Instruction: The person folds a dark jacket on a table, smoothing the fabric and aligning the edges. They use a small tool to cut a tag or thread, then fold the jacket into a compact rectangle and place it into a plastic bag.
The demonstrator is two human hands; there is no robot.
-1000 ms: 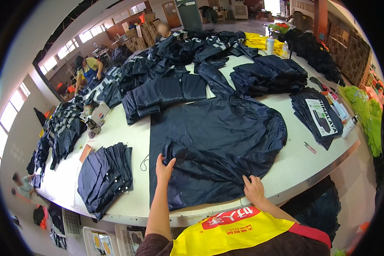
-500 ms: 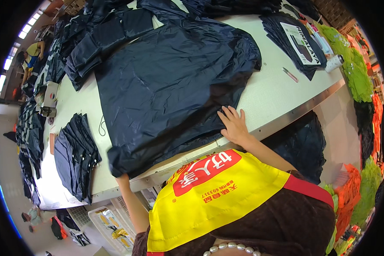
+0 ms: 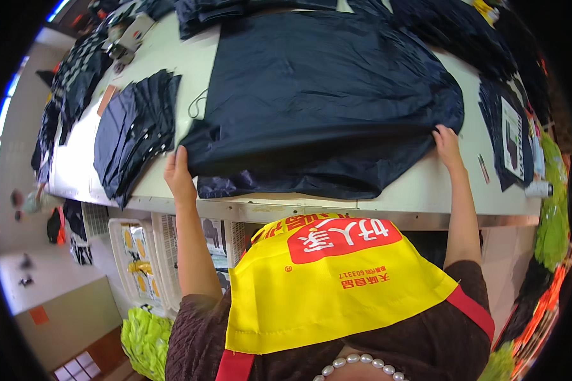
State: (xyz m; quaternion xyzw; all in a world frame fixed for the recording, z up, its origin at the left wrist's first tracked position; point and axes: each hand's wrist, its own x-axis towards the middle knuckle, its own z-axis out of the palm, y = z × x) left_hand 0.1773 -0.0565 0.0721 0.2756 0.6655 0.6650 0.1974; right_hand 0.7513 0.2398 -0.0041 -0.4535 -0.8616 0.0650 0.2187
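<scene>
A large dark navy garment [image 3: 324, 95] of thin, shiny cloth lies spread over the white table in front of me. My left hand [image 3: 180, 173] pinches its bunched left corner between thumb and fingers, near the table's front edge. At the opposite side, my right hand [image 3: 448, 147] grips the garment's right border. Between the two hands the cloth is drawn into a long raised crease, with a lower flap lying nearer to me. A thin dark cord loop [image 3: 197, 106] shows beside the garment's left side.
Left of the garment lies a stack of dark folded pieces [image 3: 130, 136]. To the right are a dark pile with a printed card [image 3: 513, 136], small snips [image 3: 483, 168] and a thread cone [image 3: 539, 189]. White plastic baskets [image 3: 113, 232] stand below the table's metal-trimmed edge [image 3: 279, 211].
My view has turned. My right hand has moved from lying flat on the near edge to gripping the right border. The left corner is lifted, and the near cloth is pulled into a crease.
</scene>
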